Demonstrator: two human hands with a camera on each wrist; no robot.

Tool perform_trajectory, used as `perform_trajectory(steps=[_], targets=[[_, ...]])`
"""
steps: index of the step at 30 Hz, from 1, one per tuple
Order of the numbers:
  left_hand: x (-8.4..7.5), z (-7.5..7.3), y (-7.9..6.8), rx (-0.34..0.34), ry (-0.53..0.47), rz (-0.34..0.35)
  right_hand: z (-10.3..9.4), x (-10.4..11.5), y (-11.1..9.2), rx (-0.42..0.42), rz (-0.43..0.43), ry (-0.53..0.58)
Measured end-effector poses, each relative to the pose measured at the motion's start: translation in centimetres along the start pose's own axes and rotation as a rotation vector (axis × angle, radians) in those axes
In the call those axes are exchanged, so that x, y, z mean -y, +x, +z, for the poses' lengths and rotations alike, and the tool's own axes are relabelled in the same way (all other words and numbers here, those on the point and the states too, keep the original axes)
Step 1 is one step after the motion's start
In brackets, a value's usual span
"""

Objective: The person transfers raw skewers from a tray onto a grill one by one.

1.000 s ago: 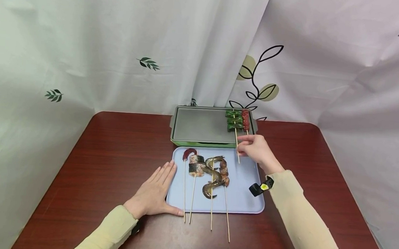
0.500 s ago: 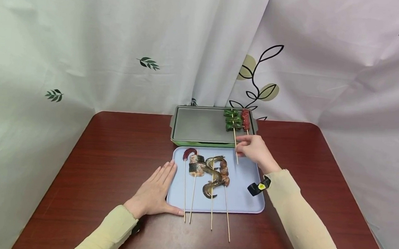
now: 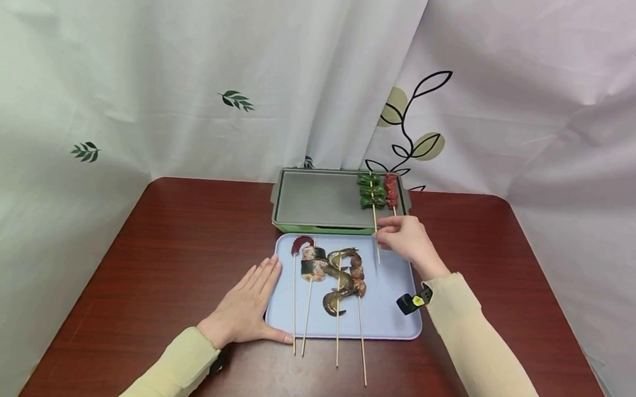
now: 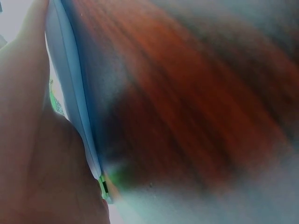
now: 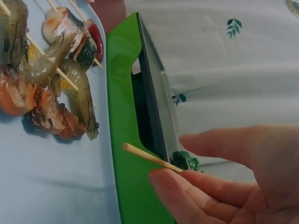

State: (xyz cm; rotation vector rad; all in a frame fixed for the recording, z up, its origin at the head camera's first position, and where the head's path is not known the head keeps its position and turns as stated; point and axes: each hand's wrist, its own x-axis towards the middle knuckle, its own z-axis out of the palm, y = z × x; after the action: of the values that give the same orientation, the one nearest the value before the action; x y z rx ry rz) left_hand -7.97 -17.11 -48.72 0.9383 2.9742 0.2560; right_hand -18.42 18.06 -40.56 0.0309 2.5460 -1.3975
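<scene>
My right hand point(image 3: 404, 234) pinches the wooden stick point(image 5: 149, 156) of a green pepper skewer point(image 3: 372, 193), with one finger held away from it in the right wrist view. The green pieces lie on the flat grey grill plate point(image 3: 318, 198), beside a red meat skewer point(image 3: 391, 191) near its right edge. My left hand point(image 3: 246, 307) rests with straight fingers along the left edge of the pale blue tray point(image 3: 392, 323). On the tray lie a dark red curled skewer point(image 3: 302, 243), a fish skewer point(image 3: 313, 269), a shrimp skewer point(image 3: 335, 301) and a brown meat skewer point(image 3: 358, 275).
The grill's green base point(image 5: 126, 93) stands directly behind the tray on a dark red wooden table point(image 3: 182, 244). Several sticks overhang the tray's front edge. A white curtain point(image 3: 250, 64) hangs behind the table and at both sides.
The green pepper skewer has shifted slightly left, away from the red meat skewer, with my right hand at its stick. My left hand and the tray have stayed in place.
</scene>
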Motion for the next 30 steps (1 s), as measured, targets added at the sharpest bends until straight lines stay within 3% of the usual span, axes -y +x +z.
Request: perform_trajectory(steps=[10, 20, 30], targets=[[0.7, 1.5, 0.0, -0.043, 0.009, 0.01, -0.9, 0.4, -2.4, -0.024, -0.06, -0.02], [0.1, 0.1, 0.0, -0.001, 0.019, -0.008, -0.7, -0.2, -4.7, 0.004, -0.141, -0.01], [0.3, 0.7, 0.0, -0.057, -0.009, 0.016, 0.0, -0.8, -6.8, 0.001, -0.162, -0.02]])
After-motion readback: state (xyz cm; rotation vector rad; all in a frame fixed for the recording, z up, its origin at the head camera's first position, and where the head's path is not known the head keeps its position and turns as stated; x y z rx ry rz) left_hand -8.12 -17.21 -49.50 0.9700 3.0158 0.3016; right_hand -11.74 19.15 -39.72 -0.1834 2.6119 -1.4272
